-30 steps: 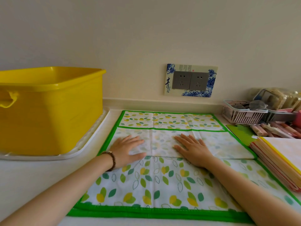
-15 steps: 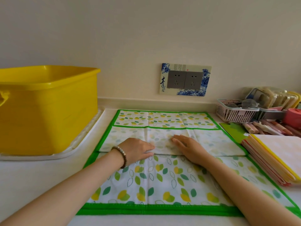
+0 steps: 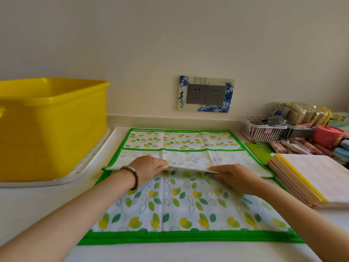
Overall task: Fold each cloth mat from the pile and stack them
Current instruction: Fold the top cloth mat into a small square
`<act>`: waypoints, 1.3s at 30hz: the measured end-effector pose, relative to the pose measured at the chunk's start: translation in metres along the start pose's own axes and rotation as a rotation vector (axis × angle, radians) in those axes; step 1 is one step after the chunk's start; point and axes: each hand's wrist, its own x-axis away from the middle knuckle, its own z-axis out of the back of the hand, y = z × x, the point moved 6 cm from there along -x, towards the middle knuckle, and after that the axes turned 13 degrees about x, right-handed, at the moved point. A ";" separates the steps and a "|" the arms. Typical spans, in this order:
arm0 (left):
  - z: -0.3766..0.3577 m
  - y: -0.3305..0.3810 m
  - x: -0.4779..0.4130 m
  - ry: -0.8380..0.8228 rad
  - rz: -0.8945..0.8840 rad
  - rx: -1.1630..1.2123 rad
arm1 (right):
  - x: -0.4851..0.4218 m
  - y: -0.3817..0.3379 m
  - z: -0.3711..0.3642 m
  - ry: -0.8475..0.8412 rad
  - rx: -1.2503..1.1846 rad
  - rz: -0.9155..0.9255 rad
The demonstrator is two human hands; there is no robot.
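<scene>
Left hand, right hand: fingertips under mat flap

The raised fold of the mat hides the fingertips of the left hand and the right hand; the right one's grip cannot be told. Left of the mat, the yellow tub is cut by the picture's edge. Right of the mat, the stack of folded mats runs off frame, and the clutter there is too blurred to name
</scene>
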 end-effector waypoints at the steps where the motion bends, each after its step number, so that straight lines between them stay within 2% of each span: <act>1: 0.002 0.003 0.002 -0.004 -0.012 0.036 | 0.003 0.003 0.004 -0.009 -0.001 -0.017; 6: 0.019 0.010 0.010 -0.101 0.030 0.198 | 0.016 0.005 0.025 -0.029 -0.067 0.026; 9: 0.029 0.020 0.018 -0.212 0.094 0.307 | 0.024 0.001 0.037 -0.149 -0.113 0.071; 14: 0.043 0.023 0.024 -0.381 0.187 0.322 | 0.035 -0.007 0.054 -0.330 -0.190 0.114; 18: 0.058 0.021 0.023 -0.371 0.242 0.377 | 0.032 -0.008 0.070 -0.372 -0.335 0.111; 20: 0.065 0.023 0.019 -0.299 0.227 0.394 | 0.023 -0.005 0.074 -0.335 -0.399 0.080; 23: 0.068 0.021 0.007 -0.125 0.168 0.448 | 0.003 0.004 0.069 -0.241 -0.330 0.025; 26: 0.061 0.019 -0.001 0.047 0.114 0.394 | -0.013 0.015 0.056 -0.184 -0.262 -0.060; 28: 0.052 0.022 -0.003 0.092 0.085 0.337 | -0.021 0.021 0.046 -0.158 -0.273 -0.101; 34: 0.010 0.031 -0.005 -0.021 0.084 0.308 | -0.040 0.037 0.027 -0.077 -0.229 -0.178; 39: -0.006 0.033 -0.009 -0.090 0.113 0.078 | -0.058 0.045 0.022 0.104 -0.192 -0.174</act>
